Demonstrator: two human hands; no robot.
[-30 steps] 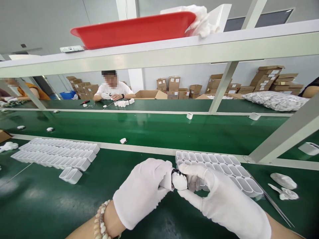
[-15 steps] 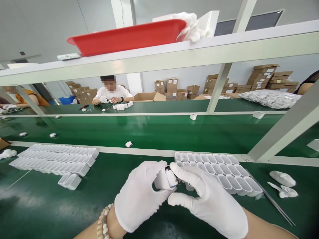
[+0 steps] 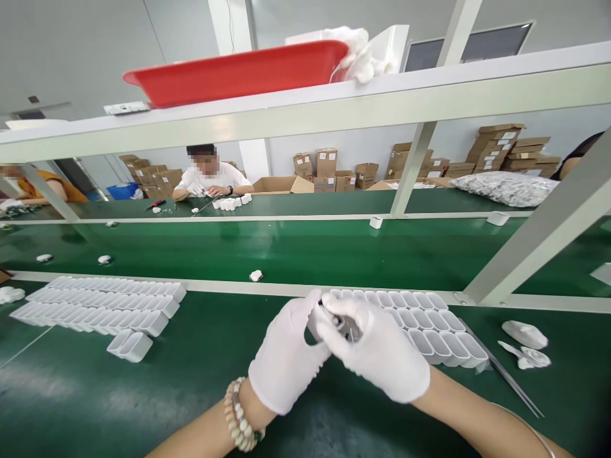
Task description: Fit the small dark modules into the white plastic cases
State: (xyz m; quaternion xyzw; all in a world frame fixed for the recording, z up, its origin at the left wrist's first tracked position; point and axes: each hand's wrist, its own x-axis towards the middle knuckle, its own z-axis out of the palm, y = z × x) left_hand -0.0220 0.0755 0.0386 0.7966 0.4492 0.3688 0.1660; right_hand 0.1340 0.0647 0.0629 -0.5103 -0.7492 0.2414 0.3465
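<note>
Both hands wear white gloves and meet above the green work surface (image 3: 210, 381). My left hand (image 3: 291, 356) is closed around a small white housing (image 3: 314, 323), mostly covered by the gloves. My right hand (image 3: 377, 346) pinches a small part with grey metal (image 3: 338, 321) at the housing's opening; its shape is hard to make out. Rows of white oval cups (image 3: 439, 334) stand open side up just beyond and right of my right hand. More white cups (image 3: 95, 304) are lined up at the left, with two cups (image 3: 130, 345) apart in front.
Long metal tweezers (image 3: 506, 375) lie right of the cups, near a white bundle (image 3: 525, 334). Small white parts, one at the centre (image 3: 256, 275), sit on the green belt (image 3: 305, 248). A slanted post (image 3: 539, 229) rises at right. A person (image 3: 212, 175) works opposite.
My hands have drawn closer together, and my right fingers now close over the part at the housing. The small white parts on the belt have shifted slightly right.
</note>
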